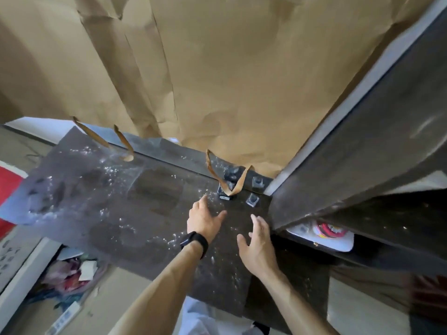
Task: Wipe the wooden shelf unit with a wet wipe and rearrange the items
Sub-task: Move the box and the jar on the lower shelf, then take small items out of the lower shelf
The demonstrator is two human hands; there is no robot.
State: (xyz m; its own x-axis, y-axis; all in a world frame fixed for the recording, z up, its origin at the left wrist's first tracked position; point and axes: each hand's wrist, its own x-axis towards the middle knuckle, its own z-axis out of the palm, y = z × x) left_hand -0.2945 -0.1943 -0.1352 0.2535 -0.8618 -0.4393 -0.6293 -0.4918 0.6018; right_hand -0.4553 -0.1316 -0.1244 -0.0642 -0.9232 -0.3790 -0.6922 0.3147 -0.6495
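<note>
Two bare hands of mine reach over the dark wooden shelf top (145, 201), and neither grip holds anything. My left hand (205, 220), with a black watch (194, 241) on its wrist, has its fingers spread and loose, low over the surface; I cannot tell whether the fingertips touch it. My right hand (257, 246) is just beside it, palm turned inward, fingers released and slightly curled. No wet wipe shows in either hand. The shelf top is dusty, with pale specks and darker patches across it. Large brown paper bags (217, 81) stand along its back edge, their flat handles (231, 180) drooping onto the surface. Near the right-hand handle lie a few small clear blocks (252, 199) and a small dark item, too blurred to identify. At right a dark upright panel (362, 153) rises; below it, a white object with a red pattern (326, 232) sits in a lower compartment.
</note>
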